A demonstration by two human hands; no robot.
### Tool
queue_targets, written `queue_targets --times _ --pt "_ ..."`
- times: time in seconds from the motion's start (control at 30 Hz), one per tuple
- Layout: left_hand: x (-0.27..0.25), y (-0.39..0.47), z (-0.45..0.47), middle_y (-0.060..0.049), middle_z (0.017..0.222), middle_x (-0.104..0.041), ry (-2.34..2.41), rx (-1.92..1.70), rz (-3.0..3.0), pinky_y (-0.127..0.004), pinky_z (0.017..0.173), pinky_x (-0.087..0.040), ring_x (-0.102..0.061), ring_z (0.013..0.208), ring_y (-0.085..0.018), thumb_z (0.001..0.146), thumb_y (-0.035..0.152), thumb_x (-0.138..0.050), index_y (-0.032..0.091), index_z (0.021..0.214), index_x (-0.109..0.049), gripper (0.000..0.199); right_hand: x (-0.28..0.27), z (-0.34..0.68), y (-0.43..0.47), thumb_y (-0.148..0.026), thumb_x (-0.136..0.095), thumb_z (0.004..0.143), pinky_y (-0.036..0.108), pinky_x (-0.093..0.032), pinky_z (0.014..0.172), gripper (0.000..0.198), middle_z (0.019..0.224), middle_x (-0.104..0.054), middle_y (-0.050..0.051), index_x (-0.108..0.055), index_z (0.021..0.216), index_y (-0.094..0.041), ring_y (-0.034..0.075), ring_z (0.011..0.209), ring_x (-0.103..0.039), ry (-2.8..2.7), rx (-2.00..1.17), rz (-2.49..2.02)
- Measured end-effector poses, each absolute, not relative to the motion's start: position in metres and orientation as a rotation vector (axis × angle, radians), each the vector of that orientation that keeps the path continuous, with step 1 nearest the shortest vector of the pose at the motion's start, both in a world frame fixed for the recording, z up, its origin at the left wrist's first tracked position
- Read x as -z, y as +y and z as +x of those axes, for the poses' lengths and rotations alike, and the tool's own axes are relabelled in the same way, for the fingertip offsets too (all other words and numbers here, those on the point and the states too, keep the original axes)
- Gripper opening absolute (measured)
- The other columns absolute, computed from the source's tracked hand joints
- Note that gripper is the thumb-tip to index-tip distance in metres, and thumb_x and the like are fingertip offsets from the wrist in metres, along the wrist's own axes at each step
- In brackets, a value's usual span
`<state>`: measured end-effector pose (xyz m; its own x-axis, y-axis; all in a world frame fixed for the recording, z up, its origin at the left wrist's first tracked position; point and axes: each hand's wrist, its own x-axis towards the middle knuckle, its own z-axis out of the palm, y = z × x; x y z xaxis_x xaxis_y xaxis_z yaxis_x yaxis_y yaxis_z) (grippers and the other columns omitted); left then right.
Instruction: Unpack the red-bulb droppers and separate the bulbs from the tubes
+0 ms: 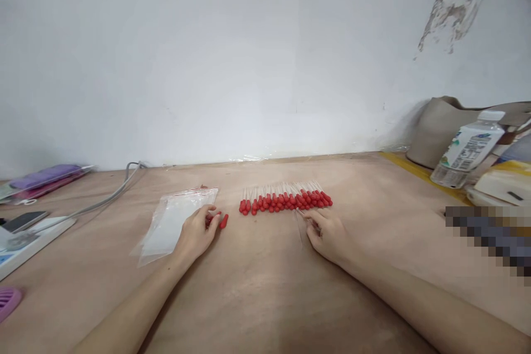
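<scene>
A row of droppers with red rubber bulbs (pixel 286 200) lies on the table, clear thin stems pointing toward the wall. My left hand (pixel 199 232) is curled at the left of the row, with thumb and fingers around small red bulbs (pixel 209 220). One loose red bulb (pixel 224 221) lies just beside its fingertips. At the row's near right side is my right hand (pixel 327 232), its fingers closed on thin clear glass tubes (pixel 298 227). How many tubes it holds is hidden by the fingers. Clear zip bags (pixel 168 227) lie flat left of my left hand.
On the right stand a plastic bottle (pixel 470 149) and a grey-beige bag (pixel 433 127). A white power strip (pixel 37 246), a phone (pixel 25 221), a grey cable (pixel 103 202) and a purple pouch (pixel 45 177) lie at left. The white wall (pixel 249 66) closes off the table's back.
</scene>
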<state>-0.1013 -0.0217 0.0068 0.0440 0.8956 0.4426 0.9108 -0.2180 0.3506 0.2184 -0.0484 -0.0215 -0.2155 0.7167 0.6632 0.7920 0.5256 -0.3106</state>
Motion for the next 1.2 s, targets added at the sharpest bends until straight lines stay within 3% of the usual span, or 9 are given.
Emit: queue_targets --times 0.23,0.33,0.43,0.63,0.87,1.2 --pt "-0.003 -0.021 -0.102 -0.002 0.074 -0.061 -1.915 0.875 -2.252 -0.029 0.063 -0.047 -0.058 0.065 -0.017 0.080 0.042 -0.046 0.019 0.092 -0.054 0.028 0.024 0.215 -0.048 -0.009 -0.041 0.071 0.029 -0.044 0.066 0.024 0.078 -0.059 0.006 -0.059 0.084 -0.017 0.018 0.073 -0.053 -1.968 0.086 -1.198" --pt "-0.007 -0.024 -0.099 -0.005 0.081 -0.060 -1.763 0.882 -2.185 -0.033 0.070 -0.046 -0.057 0.073 -0.020 0.080 0.044 -0.046 0.018 0.090 -0.056 0.030 0.023 0.213 -0.050 -0.010 -0.042 0.072 0.030 -0.044 0.069 0.023 0.079 -0.059 0.007 -0.059 0.086 -0.016 0.019 0.076 -0.053 -1.990 0.045 -1.168" --pt "-0.010 -0.030 -0.087 -0.007 0.087 -0.057 -1.497 0.934 -2.149 -0.036 0.079 -0.042 -0.052 0.084 -0.023 0.080 0.038 -0.048 0.017 0.090 -0.058 0.025 0.021 0.208 -0.051 -0.011 -0.044 0.073 0.030 -0.043 0.068 0.020 0.078 -0.058 0.006 -0.059 0.084 -0.017 0.018 0.073 -0.053 -2.001 0.022 -1.167" --pt "-0.009 -0.047 -0.040 -0.006 0.088 -0.054 -1.235 0.976 -2.403 -0.032 0.076 -0.042 -0.051 0.084 -0.019 0.080 0.027 -0.048 0.019 0.091 -0.058 0.016 0.021 0.201 -0.051 -0.015 -0.048 0.072 0.029 -0.042 0.064 0.015 0.072 -0.056 0.005 -0.058 0.083 -0.017 0.018 0.069 -0.051 -1.994 0.013 -1.219" --pt "-0.014 -0.019 -0.005 -0.004 0.085 -0.054 -1.447 0.949 -2.325 -0.033 0.075 -0.038 -0.049 0.085 -0.021 0.080 0.031 -0.049 0.020 0.083 -0.056 0.014 0.025 0.200 -0.050 -0.023 -0.051 0.073 0.028 -0.040 0.065 0.011 0.073 -0.054 0.005 -0.057 0.081 -0.017 0.017 0.069 -0.050 -2.021 0.040 -1.238" --pt "-0.013 0.016 0.021 -0.004 0.084 -0.054 -1.617 0.957 -2.202 -0.034 0.077 -0.033 -0.047 0.084 -0.021 0.078 0.046 -0.051 0.019 0.065 -0.054 0.030 0.022 0.195 -0.049 -0.025 -0.051 0.074 0.026 -0.036 0.062 0.008 0.074 -0.054 0.004 -0.053 0.073 -0.017 0.016 0.069 -0.049 -2.019 0.017 -1.323"
